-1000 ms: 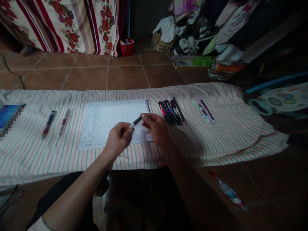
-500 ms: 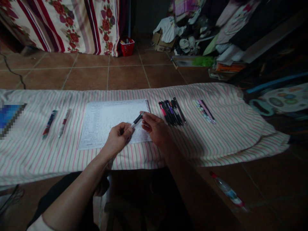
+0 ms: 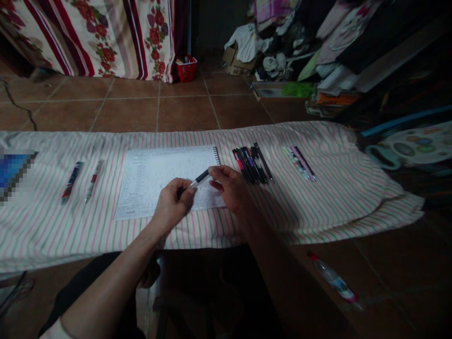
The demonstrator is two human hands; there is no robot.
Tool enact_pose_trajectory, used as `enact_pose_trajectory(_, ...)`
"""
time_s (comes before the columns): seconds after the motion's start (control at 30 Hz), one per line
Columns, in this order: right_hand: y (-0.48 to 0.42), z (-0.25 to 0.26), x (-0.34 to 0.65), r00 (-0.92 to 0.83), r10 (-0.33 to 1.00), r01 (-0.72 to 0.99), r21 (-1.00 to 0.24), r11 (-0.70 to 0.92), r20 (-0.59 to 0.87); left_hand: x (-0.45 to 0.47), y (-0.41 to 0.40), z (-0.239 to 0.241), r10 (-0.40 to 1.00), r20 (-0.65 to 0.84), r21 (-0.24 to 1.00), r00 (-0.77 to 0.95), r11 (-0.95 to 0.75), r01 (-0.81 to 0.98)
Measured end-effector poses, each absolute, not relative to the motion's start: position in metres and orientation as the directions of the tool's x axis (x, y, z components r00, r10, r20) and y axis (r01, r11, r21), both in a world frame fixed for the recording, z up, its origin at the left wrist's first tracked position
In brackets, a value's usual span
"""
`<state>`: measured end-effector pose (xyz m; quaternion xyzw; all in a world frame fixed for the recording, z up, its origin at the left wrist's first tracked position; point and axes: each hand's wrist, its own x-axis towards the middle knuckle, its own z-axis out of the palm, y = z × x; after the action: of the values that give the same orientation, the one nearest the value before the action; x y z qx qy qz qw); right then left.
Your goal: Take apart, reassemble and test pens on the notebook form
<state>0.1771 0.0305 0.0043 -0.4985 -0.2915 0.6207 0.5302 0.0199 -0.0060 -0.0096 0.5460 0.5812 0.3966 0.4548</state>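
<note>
Both hands hold one black and clear pen [image 3: 198,180] just above a spiral notebook [image 3: 165,179] lying open on a striped cloth [image 3: 318,197]. My left hand [image 3: 173,205] is closed round the pen's lower end. My right hand [image 3: 229,187] pinches the pen's upper black end with its fingertips. A row of several dark pens [image 3: 251,164] lies just right of the notebook, and a smaller bunch of pale pens [image 3: 299,163] lies farther right. Two pens [image 3: 82,181] lie apart on the cloth at the left.
A tiled floor [image 3: 183,110] lies beyond the cloth, with a floral bedspread [image 3: 99,33] and a small red basket [image 3: 186,69] at the back. Piled clothes, boxes and shoes [image 3: 282,52] fill the back right. A plastic bottle [image 3: 334,280] lies on the floor at lower right.
The pen's upper end rose slightly and came back down between my hands. My right fingers shifted their pinch on it. Both hands stay over the notebook.
</note>
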Motion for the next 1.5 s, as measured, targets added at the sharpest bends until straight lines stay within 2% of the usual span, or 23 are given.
enact_pose_trajectory(0.1,0.029,0.003,0.176,0.055,0.952,-0.367,-0.893,-0.26,-0.3,0.019,-0.007,-0.012,0.996,-0.087,0.959,0.012,0.081,0.271)
enact_pose_trajectory(0.33,0.027,0.006,0.174,-0.046,0.948,-0.461,-0.835,-0.3,-0.315,0.023,-0.005,-0.007,0.98,-0.197,0.976,0.03,0.193,0.097)
enact_pose_trajectory(0.47,0.029,0.006,0.176,-0.031,0.948,-0.456,-0.839,-0.295,-0.316,0.025,-0.005,0.0,0.976,-0.219,0.974,0.023,0.217,0.067)
enact_pose_trajectory(0.7,0.033,0.001,0.176,0.048,0.957,-0.424,-0.873,-0.241,-0.287,0.024,-0.006,-0.003,0.987,-0.16,0.976,0.006,0.157,0.149)
enact_pose_trajectory(0.83,0.031,-0.003,0.174,0.058,0.968,-0.375,-0.904,-0.207,-0.245,0.023,-0.007,-0.008,0.985,-0.173,0.978,0.027,0.168,0.126)
enact_pose_trajectory(1.0,0.029,0.001,0.171,-0.029,0.964,-0.527,-0.816,-0.238,-0.263,0.024,-0.006,0.0,0.973,-0.226,0.974,0.047,0.225,0.024)
enact_pose_trajectory(1.1,0.029,0.002,0.17,-0.076,0.965,-0.534,-0.807,-0.253,-0.252,0.024,-0.005,0.006,0.962,-0.263,0.963,0.07,0.266,-0.037)
enact_pose_trajectory(1.3,0.03,0.001,0.171,-0.012,0.957,-0.515,-0.819,-0.255,-0.291,0.024,-0.004,0.006,0.965,-0.26,0.965,0.048,0.26,-0.011)
enact_pose_trajectory(1.5,0.031,0.0,0.171,0.055,0.961,-0.439,-0.871,-0.219,-0.269,0.024,-0.006,0.003,0.984,-0.18,0.98,0.015,0.178,0.093)
